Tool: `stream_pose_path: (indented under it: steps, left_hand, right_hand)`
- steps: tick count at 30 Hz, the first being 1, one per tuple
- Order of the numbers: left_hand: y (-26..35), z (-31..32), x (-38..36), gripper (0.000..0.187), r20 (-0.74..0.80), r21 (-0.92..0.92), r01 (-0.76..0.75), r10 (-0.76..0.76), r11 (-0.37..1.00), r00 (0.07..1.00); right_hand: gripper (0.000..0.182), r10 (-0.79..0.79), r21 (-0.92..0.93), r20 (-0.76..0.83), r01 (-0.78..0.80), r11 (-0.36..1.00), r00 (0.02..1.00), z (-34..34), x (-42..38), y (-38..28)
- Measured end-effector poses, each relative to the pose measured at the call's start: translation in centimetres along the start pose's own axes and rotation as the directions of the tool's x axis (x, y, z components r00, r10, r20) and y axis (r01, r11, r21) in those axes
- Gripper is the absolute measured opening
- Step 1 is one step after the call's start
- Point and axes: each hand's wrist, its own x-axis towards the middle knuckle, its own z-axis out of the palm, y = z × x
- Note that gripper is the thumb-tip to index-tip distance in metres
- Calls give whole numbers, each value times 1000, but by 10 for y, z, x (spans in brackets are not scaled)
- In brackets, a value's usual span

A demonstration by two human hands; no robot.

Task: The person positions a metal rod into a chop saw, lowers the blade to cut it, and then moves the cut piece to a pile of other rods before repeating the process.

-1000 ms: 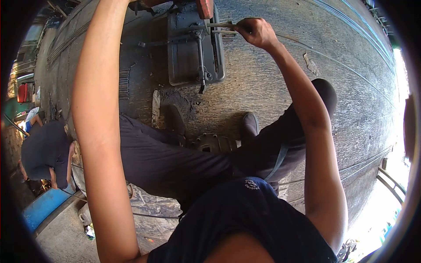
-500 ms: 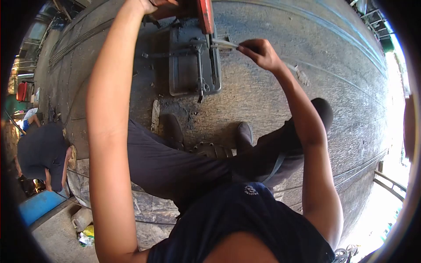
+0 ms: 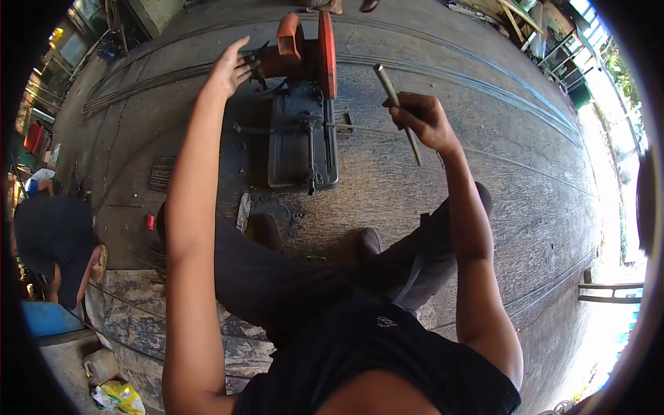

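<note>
My right hand [image 3: 423, 123] is closed on a short metal rod [image 3: 384, 83], held at a slant to the right of a cut-off saw. My left hand [image 3: 234, 72] is raised left of the saw, its fingers spread and holding nothing. The saw has a red blade guard [image 3: 328, 55], an orange handle [image 3: 290, 36] and a dark base [image 3: 285, 160] with a clamp screw [image 3: 311, 149]. A thin bar [image 3: 363, 128] runs from the clamp out to the right, behind my right hand.
A co-worker in dark clothes [image 3: 57, 238] bends down at the left, near a blue object [image 3: 50, 319]. Long metal bars [image 3: 477, 77] lie across the floor beyond the saw. A small red object [image 3: 150, 222] lies on the floor. Another person's foot [image 3: 332, 6] shows at the top.
My left hand has come off the saw and opened. The saw's head appears raised. My right hand has moved lower, and the rod in it is now tilted and clear of the saw.
</note>
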Motion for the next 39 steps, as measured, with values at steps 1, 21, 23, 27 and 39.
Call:
stream_pose_path:
  steps: [1, 21, 23, 27, 39]
  left_hand:
    - [4, -6, -4, 87, -16, 20, -3, 3, 1000, 1000]
    - [44, 120, -198, 45, 705, 286, -321, 28, 903, 708]
    - [8, 143, -189, 45, 737, 252, -253, -16, 934, 676]
    - [-32, 163, -168, 42, 570, 8, -97, 75, 995, 818]
    - [-57, 169, -144, 28, 108, -667, -155, 300, 729, 948]
  right_hand:
    - [23, -2, 30, -1, 2, 1000, 1000, -2, 1, -8]
    - [31, 26, 359, -838, 516, 777, 545, -40, 21, -51]
    - [30, 94, 451, -823, 543, 708, 561, -29, 27, -44]
    - [29, 133, 507, -799, 540, 672, 586, 2, 32, -39]
    - [27, 378, 762, -616, 401, 508, 691, 42, 38, 7]
